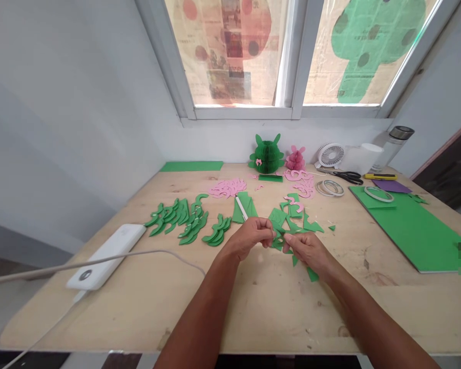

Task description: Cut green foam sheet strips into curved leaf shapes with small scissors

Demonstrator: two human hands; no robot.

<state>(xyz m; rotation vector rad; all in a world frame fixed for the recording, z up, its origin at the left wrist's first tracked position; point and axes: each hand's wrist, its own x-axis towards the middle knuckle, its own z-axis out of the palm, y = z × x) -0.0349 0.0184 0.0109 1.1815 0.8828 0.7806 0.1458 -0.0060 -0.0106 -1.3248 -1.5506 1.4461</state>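
Note:
My left hand [256, 233] and my right hand [305, 249] are close together over the middle of the table, fingertips pinched. Green paper shows between and behind the fingertips; whether it is held or lies beneath I cannot tell. Around them lie green paper scraps [310, 223], some under my right hand. A pink curved cutout [296, 204] rests on the scraps. Just beyond my left hand, a white pen-like tool [242, 208] lies on a folded green paper [249, 203]. Stacks of curved green cutouts [194, 225] are spread to the left, with pink cutouts [228, 188] behind them.
A white power bank [107, 256] with a cable [138, 252] lies at left. At right are a green sheet [411, 230], tape rolls [332, 188], scissors [348, 176] and a yellow cutter [380, 176]. Green [268, 156] and pink paper figures [295, 160], a fan [330, 155] and a bottle [392, 148] stand behind.

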